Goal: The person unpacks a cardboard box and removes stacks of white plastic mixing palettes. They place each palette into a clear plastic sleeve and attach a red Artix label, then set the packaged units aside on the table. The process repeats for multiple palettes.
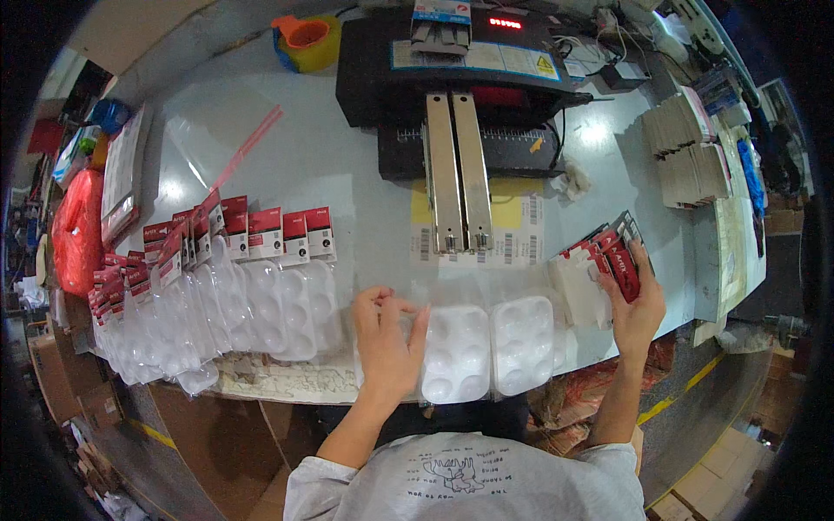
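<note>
- Your left hand rested on a white blister tray at the table's near edge, fingers pinched narrow at its far left corner.
- Your right hand gripped a fanned stack of red header cards, long axes pointing away and leftward.
- A second tray lay just right of the first.
- Finished packs with red-and-white headers overlapped in a row on the left.
- A black sealing machine stood beyond.

Place: packing workshop | Evidence: sealing machine is set on a workbench | rows of plastic trays left of it | cardboard stacks right of it
</note>
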{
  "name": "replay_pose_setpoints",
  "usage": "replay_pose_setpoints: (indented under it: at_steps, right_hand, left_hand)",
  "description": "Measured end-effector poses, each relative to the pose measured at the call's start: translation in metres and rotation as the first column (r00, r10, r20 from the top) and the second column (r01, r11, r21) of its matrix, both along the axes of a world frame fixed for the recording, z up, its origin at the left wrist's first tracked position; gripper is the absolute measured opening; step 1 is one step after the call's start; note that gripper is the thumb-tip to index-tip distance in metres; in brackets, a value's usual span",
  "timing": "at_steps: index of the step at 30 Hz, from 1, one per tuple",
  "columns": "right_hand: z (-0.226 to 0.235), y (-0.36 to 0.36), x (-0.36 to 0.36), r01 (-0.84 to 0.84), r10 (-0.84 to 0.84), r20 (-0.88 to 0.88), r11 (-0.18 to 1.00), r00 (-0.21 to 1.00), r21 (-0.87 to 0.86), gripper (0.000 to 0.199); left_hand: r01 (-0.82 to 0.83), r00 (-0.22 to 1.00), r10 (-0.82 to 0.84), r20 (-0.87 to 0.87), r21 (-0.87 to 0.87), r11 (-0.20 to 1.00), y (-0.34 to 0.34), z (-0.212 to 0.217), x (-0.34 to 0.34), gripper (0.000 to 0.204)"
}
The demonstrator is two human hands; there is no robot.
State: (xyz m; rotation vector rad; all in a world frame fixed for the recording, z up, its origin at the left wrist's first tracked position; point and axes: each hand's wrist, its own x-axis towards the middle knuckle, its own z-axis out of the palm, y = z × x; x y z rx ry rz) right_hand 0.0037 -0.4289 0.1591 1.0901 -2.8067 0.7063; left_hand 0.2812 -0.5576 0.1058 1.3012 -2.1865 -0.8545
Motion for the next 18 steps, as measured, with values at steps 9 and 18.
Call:
replay_pose_setpoints:
  at_steps: [9,18]
  right_hand:
    - [0.048,-0.052,0.06,-0.458,0.59,0.493,0.807,0.639,-0.373,0.045]
    - [0.03,-0.091,0.076,-0.524,0.421,0.799,0.837,0.429,-0.16,0.028]
  left_hand:
    - [0.229,0.756,0.331,-0.565,0.701,0.676,0.014,0.03,0.001,0.007]
    - [0.189,0.856,0.2,-0.478,0.648,0.738,0.006,0.049,-0.005,0.012]
